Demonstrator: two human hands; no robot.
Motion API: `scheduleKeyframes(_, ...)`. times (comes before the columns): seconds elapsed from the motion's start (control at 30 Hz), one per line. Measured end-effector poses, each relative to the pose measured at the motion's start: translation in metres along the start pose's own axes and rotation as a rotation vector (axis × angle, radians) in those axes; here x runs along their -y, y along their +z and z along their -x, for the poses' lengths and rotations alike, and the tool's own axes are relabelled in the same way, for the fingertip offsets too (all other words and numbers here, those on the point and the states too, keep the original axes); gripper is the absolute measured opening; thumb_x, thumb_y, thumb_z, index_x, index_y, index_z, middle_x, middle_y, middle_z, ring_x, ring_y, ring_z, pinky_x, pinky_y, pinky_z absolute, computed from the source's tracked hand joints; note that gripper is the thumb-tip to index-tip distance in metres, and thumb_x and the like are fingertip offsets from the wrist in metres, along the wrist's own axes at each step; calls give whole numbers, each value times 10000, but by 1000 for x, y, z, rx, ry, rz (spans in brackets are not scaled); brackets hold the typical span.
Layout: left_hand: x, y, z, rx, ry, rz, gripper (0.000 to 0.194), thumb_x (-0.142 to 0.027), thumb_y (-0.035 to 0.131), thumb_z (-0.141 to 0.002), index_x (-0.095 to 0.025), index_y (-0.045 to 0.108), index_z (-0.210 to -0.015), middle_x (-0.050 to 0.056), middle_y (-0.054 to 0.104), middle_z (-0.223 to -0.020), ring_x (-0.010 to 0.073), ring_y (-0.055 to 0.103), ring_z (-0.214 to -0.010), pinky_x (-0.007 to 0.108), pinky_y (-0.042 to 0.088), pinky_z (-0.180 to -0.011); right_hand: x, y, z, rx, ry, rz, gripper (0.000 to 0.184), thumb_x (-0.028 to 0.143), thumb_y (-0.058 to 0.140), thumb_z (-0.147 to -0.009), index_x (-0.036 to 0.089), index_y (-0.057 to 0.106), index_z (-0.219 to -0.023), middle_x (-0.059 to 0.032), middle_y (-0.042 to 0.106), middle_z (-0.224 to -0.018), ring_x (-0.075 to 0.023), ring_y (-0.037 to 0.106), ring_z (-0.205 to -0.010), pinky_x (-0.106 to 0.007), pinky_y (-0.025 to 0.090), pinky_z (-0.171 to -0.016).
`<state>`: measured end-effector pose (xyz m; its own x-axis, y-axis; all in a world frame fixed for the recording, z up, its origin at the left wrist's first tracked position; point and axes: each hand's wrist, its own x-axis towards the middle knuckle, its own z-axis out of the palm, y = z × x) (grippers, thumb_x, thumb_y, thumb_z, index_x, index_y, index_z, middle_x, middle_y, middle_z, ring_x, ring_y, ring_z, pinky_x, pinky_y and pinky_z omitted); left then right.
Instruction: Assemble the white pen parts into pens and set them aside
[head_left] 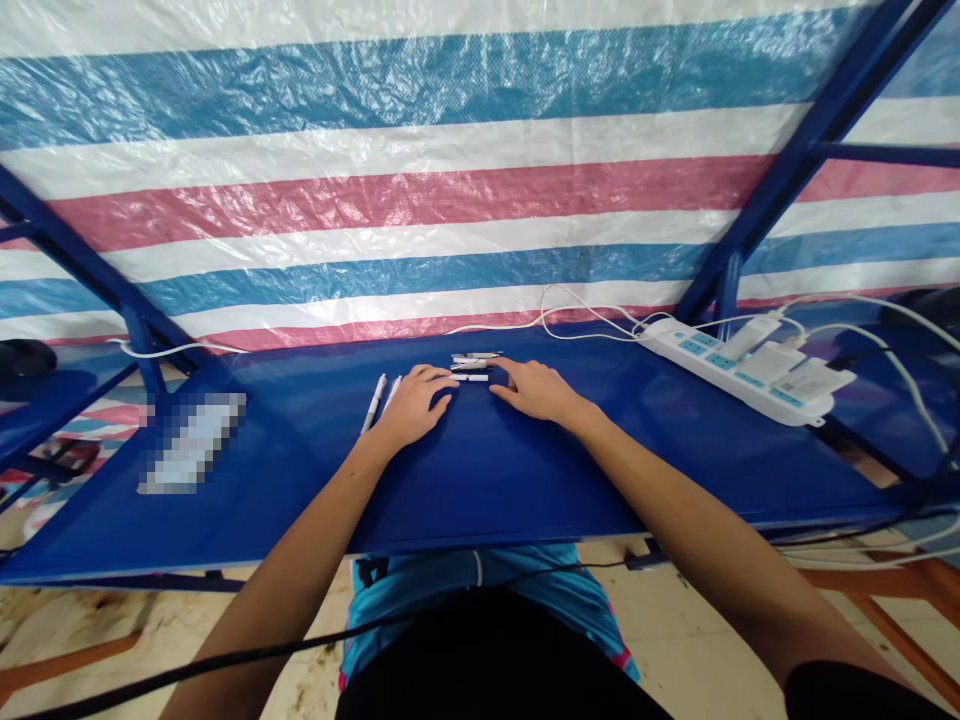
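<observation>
Both my hands rest on a blue table (480, 470). My left hand (416, 403) lies palm down, fingers stretched toward a small cluster of white pen parts (472, 365). Just left of it lie two white pens (381, 398), side by side. My right hand (534, 388) lies flat too, its fingertips touching a short white piece (474, 378) at the cluster's near edge. Neither hand grips anything.
A white power strip (739, 375) with several plugged chargers and white cables lies at the back right. A blurred flat object (191, 442) sits at the left. A striped tarp (420, 190) and blue frame bars (780, 190) close off the back.
</observation>
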<state>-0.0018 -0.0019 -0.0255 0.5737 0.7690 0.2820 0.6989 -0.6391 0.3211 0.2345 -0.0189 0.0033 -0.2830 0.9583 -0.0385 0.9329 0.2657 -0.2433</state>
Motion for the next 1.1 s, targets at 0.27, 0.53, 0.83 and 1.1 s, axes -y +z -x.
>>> scheduleKeyframes(0.27, 1, 1, 1, 0, -2, 0, 330, -263, 506, -991, -232, 762, -1197, 108, 689, -1312, 306, 571, -1275, 558, 462, -1146, 3, 1, -2, 5, 22, 11, 614, 408, 534, -1035, 280, 396, -1620, -95, 788, -1028, -324, 715, -1089, -420, 535, -937)
scheduleKeyframes(0.53, 2, 2, 1, 7, -18, 14, 329, -277, 507, -989, -248, 763, -1193, 105, 673, -1309, 307, 564, -1273, 566, 449, -1154, 4, 0, -3, 8, 28, 2, 482, 396, 554, -1029, 299, 559, -1501, -85, 788, -1004, -302, 727, -1033, -399, 536, -925)
scheduleKeyframes(0.83, 3, 2, 1, 10, -23, 21, 330, -289, 497, -994, -229, 760, -1183, 115, 664, -1316, 311, 562, -1274, 570, 440, -1159, 3, -2, -1, 15, 17, 1, 445, 390, 536, -1037, 272, 572, -1465, -71, 773, -963, -281, 729, -999, -374, 528, -907)
scheduleKeyframes(1.1, 2, 1, 1, 0, -17, 37, 303, -285, 509, -988, -245, 766, -1143, 105, 666, -1286, 302, 581, -1240, 558, 457, -1141, 2, 0, -3, 16, 12, 7, 530, 399, 536, -1032, 283, 500, -1548, -84, 784, -1000, -306, 725, -1038, -396, 534, -909)
